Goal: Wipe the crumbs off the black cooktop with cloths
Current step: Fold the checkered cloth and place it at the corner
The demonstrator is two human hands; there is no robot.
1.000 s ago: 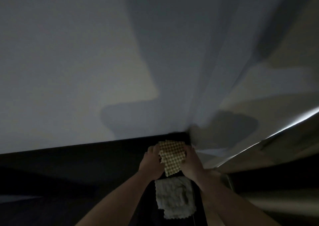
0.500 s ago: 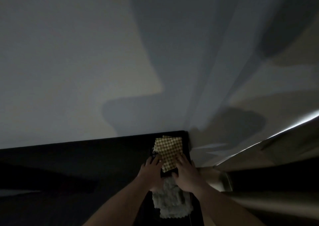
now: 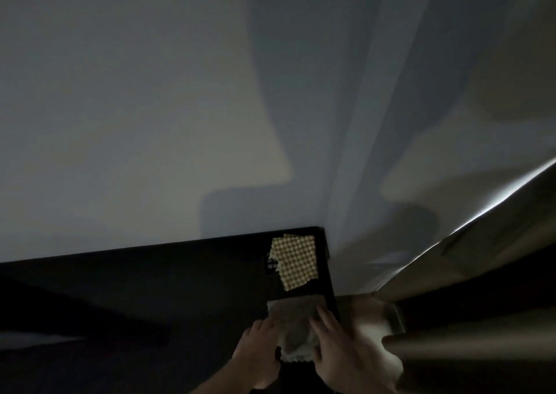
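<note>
Both hands have come back from the checked cloth and now sit on the fluffy one nearer the person; the checked cloth lies alone at the far corner where it was being held a second ago. Most of the dim view is a pale wall (image 3: 126, 123) meeting a second wall (image 3: 391, 183) in a corner, with broad shadows across both. Below them runs the black cooktop (image 3: 150, 288), its far edge against the wall and its right edge ending at the corner. To its right a lighter table (image 3: 370, 318) shows, partly blurred. The yellow-and-brown checked cloth (image 3: 296, 261) lies flat on the cooktop's far right corner, touched by neither hand. Just nearer the person, apart from it by a dark strip, the pale terry cloth (image 3: 293, 327) rests along the cooktop's right edge. The left hand (image 3: 257, 351) lies at that cloth's left side and the right hand (image 3: 337, 348) on its right side, fingers (image 3: 323, 318) spread and laid flat on the fabric, pressing rather than pinching. Crumbs cannot be made out in this light
</note>
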